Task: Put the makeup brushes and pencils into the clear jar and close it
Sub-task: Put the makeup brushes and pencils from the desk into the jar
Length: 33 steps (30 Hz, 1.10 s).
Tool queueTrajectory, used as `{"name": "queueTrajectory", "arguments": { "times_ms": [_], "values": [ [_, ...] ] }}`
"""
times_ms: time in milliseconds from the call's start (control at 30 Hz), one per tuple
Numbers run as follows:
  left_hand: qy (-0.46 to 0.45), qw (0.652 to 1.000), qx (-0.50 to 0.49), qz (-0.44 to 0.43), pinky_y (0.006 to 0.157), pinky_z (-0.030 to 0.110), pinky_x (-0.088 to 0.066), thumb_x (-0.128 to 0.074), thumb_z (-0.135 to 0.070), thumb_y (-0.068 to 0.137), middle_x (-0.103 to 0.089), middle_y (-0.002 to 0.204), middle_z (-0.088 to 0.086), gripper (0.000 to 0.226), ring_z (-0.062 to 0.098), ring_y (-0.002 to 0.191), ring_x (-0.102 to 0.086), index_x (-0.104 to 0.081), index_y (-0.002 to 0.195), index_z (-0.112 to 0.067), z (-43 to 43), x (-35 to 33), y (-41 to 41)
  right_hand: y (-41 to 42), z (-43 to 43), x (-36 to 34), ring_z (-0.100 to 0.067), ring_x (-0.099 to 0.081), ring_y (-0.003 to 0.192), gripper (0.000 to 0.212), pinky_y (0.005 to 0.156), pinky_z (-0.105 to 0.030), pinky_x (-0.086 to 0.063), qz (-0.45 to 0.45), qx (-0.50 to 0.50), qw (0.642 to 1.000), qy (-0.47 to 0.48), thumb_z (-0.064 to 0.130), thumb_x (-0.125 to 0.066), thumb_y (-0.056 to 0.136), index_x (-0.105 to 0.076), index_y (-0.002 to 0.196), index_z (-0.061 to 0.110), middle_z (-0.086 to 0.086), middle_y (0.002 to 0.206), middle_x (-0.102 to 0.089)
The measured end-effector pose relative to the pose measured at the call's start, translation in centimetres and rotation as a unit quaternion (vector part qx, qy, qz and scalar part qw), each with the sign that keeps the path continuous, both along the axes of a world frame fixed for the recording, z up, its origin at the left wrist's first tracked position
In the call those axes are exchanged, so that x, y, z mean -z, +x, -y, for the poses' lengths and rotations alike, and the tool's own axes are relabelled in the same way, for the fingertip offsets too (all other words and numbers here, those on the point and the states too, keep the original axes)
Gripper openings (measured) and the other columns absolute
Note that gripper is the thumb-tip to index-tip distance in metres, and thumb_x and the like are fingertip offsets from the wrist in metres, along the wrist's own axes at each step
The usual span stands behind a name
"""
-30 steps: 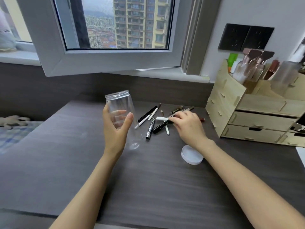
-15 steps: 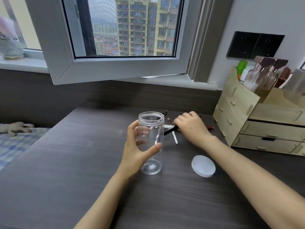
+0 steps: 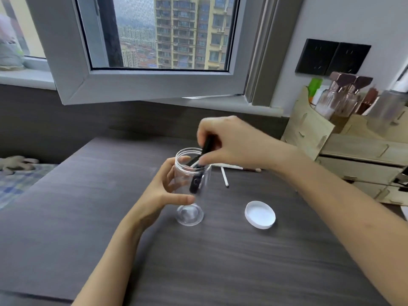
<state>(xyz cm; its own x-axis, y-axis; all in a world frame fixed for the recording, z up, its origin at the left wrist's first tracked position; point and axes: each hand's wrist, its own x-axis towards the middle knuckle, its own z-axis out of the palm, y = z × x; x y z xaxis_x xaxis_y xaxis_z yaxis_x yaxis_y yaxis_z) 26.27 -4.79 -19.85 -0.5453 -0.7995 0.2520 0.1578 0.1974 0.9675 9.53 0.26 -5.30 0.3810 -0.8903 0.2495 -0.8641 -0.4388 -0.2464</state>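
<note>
The clear jar [image 3: 189, 214] stands upright on the dark table, and my left hand [image 3: 167, 191] wraps around its left side. Above the jar's mouth, my right hand [image 3: 229, 142] grips a bunch of black and white pencils [image 3: 195, 184] whose lower ends reach down inside the jar. Behind the jar, a white pencil [image 3: 224, 176] and a thin brush [image 3: 240, 168] lie on the table. The white lid [image 3: 260, 214] rests top down to the right of the jar.
A wooden drawer organiser [image 3: 344, 151] with bottles stands at the right. An open window sash [image 3: 141, 80] juts out over the table's [image 3: 220, 261] far side. A bed with a checked cover [image 3: 15, 184] lies at the left.
My right hand lifted a bunch of pencils off the table and lowered their ends into the jar. The left hand keeps hold of the jar.
</note>
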Motion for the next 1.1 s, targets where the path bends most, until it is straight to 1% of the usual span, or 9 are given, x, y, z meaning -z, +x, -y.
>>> {"name": "queueTrajectory", "arguments": {
  "times_ms": [100, 233, 300, 400, 467, 533, 700, 967, 1100],
  "values": [
    [0.008, 1.000, 0.016, 0.011, 0.093, 0.029, -0.048, -0.080, -0.010, 0.046, -0.067, 0.120, -0.006, 0.080, 0.012, 0.115, -0.060, -0.057, 0.120, -0.031, 0.2, -0.2, 0.3, 2.1, 1.3, 0.8, -0.010, -0.052, 0.071, 0.013, 0.062, -0.019, -0.040, -0.098, 0.000, 0.995, 0.017, 0.033, -0.064, 0.080, -0.068, 0.078, 0.021, 0.012, 0.066, -0.053],
    [0.012, 1.000, 0.008, 0.013, 0.099, 0.034, -0.046, -0.081, -0.012, 0.044, -0.068, 0.119, -0.001, 0.080, 0.021, 0.117, -0.060, -0.060, 0.119, -0.030, 0.6, 0.0, 0.7, 2.8, 2.2, 1.1, -0.031, -0.059, 0.078, 0.039, 0.069, -0.039, -0.048, -0.192, -0.011, 0.980, 0.056, 0.035, -0.047, 0.092, -0.059, 0.067, 0.007, -0.018, 0.087, -0.066],
    [0.011, 1.000, -0.001, 0.007, 0.094, 0.027, -0.049, -0.082, -0.012, 0.042, -0.070, 0.114, -0.006, 0.080, 0.016, 0.113, -0.062, -0.062, 0.116, -0.033, 1.0, 0.1, 1.0, 1.7, 2.2, 0.5, -0.024, -0.052, 0.064, 0.040, 0.063, -0.036, -0.047, -0.084, -0.018, 0.990, 0.108, 0.035, -0.048, 0.093, -0.067, 0.076, 0.004, -0.023, 0.085, -0.065],
    [0.018, 1.000, -0.012, -0.002, 0.087, 0.019, -0.050, -0.082, -0.011, 0.039, -0.072, 0.108, -0.007, 0.084, 0.011, 0.107, -0.065, -0.060, 0.117, -0.033, 1.3, 0.2, 1.3, -0.8, 3.3, 1.5, -0.002, -0.046, 0.049, 0.033, 0.053, -0.014, -0.040, 0.179, 0.051, 0.980, 0.067, 0.026, -0.049, 0.094, -0.075, 0.082, 0.008, -0.003, 0.063, -0.062],
    [0.021, 1.000, -0.014, -0.003, 0.086, 0.020, -0.051, -0.082, -0.012, 0.039, -0.072, 0.109, -0.005, 0.085, 0.012, 0.106, -0.065, -0.060, 0.118, -0.035, 1.4, 0.2, 1.3, -2.0, 5.5, 4.5, -0.005, -0.055, 0.055, 0.029, 0.063, -0.022, -0.047, 0.172, 0.160, 0.972, 0.018, 0.022, -0.051, 0.091, -0.074, 0.081, 0.007, 0.000, 0.064, -0.064],
    [0.024, 1.000, -0.011, -0.001, 0.087, 0.022, -0.051, -0.082, -0.013, 0.039, -0.071, 0.111, -0.001, 0.085, 0.014, 0.107, -0.064, -0.060, 0.117, -0.038, 1.4, 0.1, 1.3, -2.4, 7.8, 8.5, -0.022, -0.066, 0.083, 0.022, 0.078, -0.031, -0.049, 0.099, 0.231, 0.967, 0.052, 0.023, -0.054, 0.087, -0.072, 0.088, 0.011, -0.008, 0.087, -0.073],
    [0.033, 0.999, -0.008, -0.005, 0.088, 0.021, -0.050, -0.081, -0.012, 0.039, -0.069, 0.111, 0.001, 0.086, 0.017, 0.107, -0.062, -0.060, 0.118, -0.036, 1.4, 0.2, 1.2, -0.8, 10.7, 14.1, -0.034, -0.058, 0.112, 0.037, 0.085, -0.036, -0.048, 0.080, 0.333, 0.935, 0.091, 0.036, -0.059, 0.082, -0.062, 0.108, 0.010, -0.017, 0.117, -0.065],
    [0.037, 0.999, -0.001, -0.004, 0.089, 0.023, -0.050, -0.081, -0.010, 0.041, -0.070, 0.112, 0.001, 0.086, 0.020, 0.112, -0.063, -0.059, 0.120, -0.035, 1.4, 0.1, 1.2, -0.6, 12.0, 16.0, -0.034, -0.059, 0.113, 0.041, 0.086, -0.036, -0.049, 0.155, 0.380, 0.910, 0.065, 0.016, -0.059, 0.081, -0.051, 0.119, 0.003, -0.017, 0.122, -0.061],
    [0.037, 0.999, 0.003, 0.003, 0.086, 0.023, -0.049, -0.081, -0.011, 0.042, -0.071, 0.110, -0.004, 0.084, 0.012, 0.110, -0.064, -0.059, 0.118, -0.039, 1.2, 0.0, 1.2, -1.8, 9.2, 12.7, -0.026, -0.063, 0.062, 0.048, 0.049, -0.031, -0.053, 0.423, 0.298, 0.855, 0.032, 0.005, -0.055, 0.081, -0.045, 0.127, 0.009, -0.009, 0.090, -0.063]
  ]
}}
